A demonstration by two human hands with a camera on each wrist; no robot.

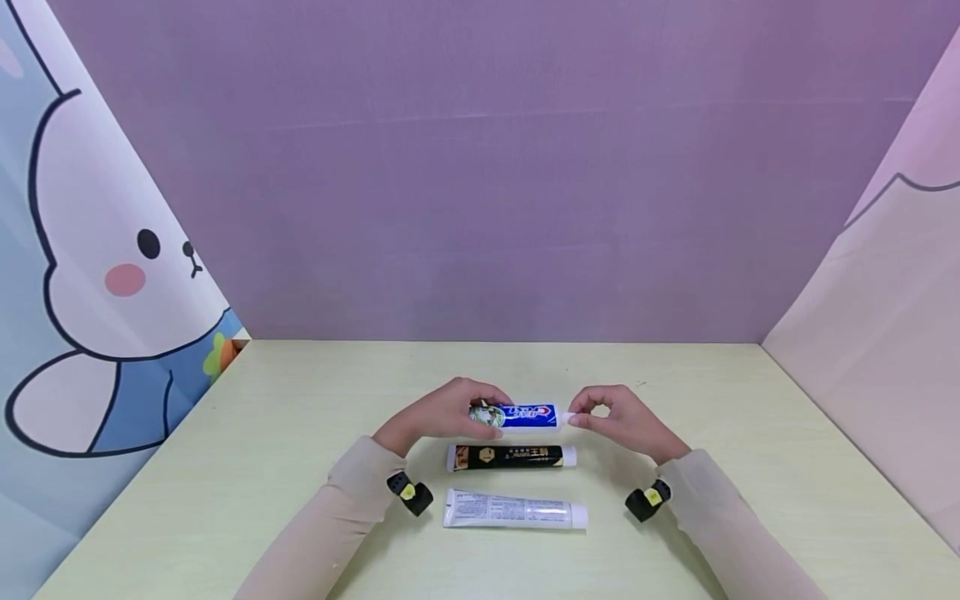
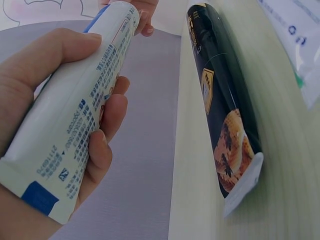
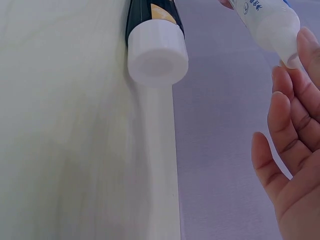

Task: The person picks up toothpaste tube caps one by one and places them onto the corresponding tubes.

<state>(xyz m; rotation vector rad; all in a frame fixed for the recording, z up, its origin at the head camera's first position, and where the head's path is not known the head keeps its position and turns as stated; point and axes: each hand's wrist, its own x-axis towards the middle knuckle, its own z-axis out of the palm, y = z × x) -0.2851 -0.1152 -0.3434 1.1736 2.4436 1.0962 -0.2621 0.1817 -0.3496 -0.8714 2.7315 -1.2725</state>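
A blue and white toothpaste tube (image 1: 530,417) is gripped by my left hand (image 1: 453,412), thumb on one side and fingers curled round the other in the left wrist view. My right hand (image 1: 621,418) pinches the tube's narrow white cap (image 1: 566,417) between thumb and fingertips. In the right wrist view, that hand's other fingers are loosely bent beside the cap end. Nearer the body lies a black toothpaste tube (image 1: 512,457) with a white cap. A white toothpaste tube (image 1: 510,510) with small print rests nearest the body, its cap also pointing right.
The pale wooden table (image 1: 300,400) runs back to a purple backdrop (image 1: 495,183). A cartoon-printed panel (image 1: 97,250) stands at the left and a pale pink one (image 1: 892,333) at the right. Each wrist carries a small black camera.
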